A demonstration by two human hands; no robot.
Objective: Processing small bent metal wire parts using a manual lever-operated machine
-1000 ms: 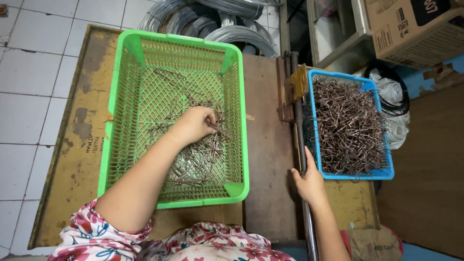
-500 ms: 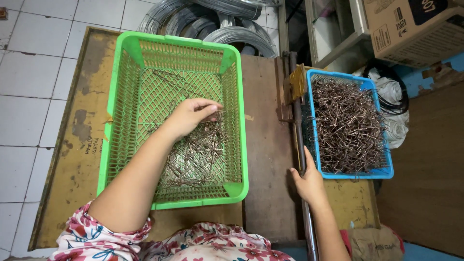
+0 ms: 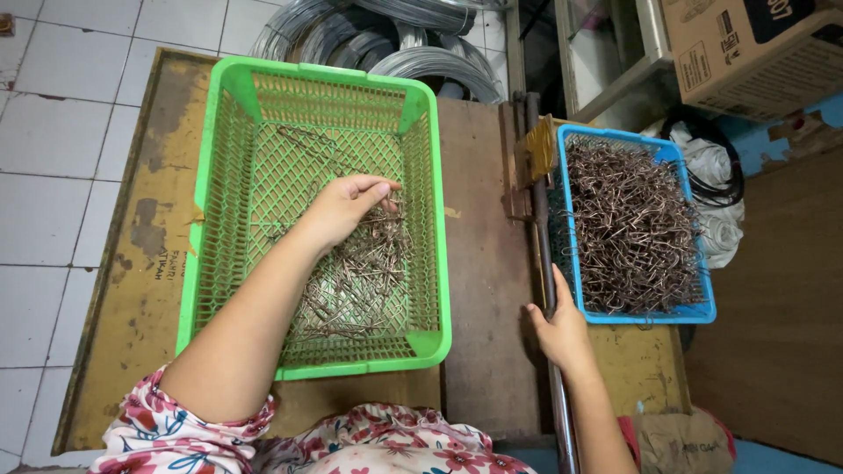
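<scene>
Presently, nearest the camera at six o'clock, a floral-patterned garment (image 3: 351,443) in red, blue and white covers the person's lap and left shoulder. At about five o'clock the right hand (image 3: 562,329) rests on a grey metal bar (image 3: 551,263) that runs lengthwise along the wooden workbench (image 3: 483,263); the fingers wrap the bar, closed on it.

The left forearm extends from seven o'clock toward the centre, into a green plastic mesh basket (image 3: 435,219). The left hand (image 3: 342,209) sits over a loose heap of bent brown wire pieces (image 3: 360,281) lying on the basket floor. Fingertips are drawn together at the top edge of the heap, touching the wire; whether a piece is actually pinched between them cannot be told. The heap occupies the basket's lower right part; a few stray pieces lie toward its upper left.

At three o'clock, just beside the bar, stands a blue plastic basket (image 3: 694,312) filled with a dense mass of the same brown wire pieces (image 3: 628,228).

Further out, at twelve o'clock, coils of grey steel wire (image 3: 421,39) lie on the floor behind the green basket. At one to two o'clock there is a cardboard box (image 3: 746,53), with white sacking and a black cable (image 3: 716,171) beneath it. White floor tiles (image 3: 53,158) run along nine to eleven o'clock.
</scene>
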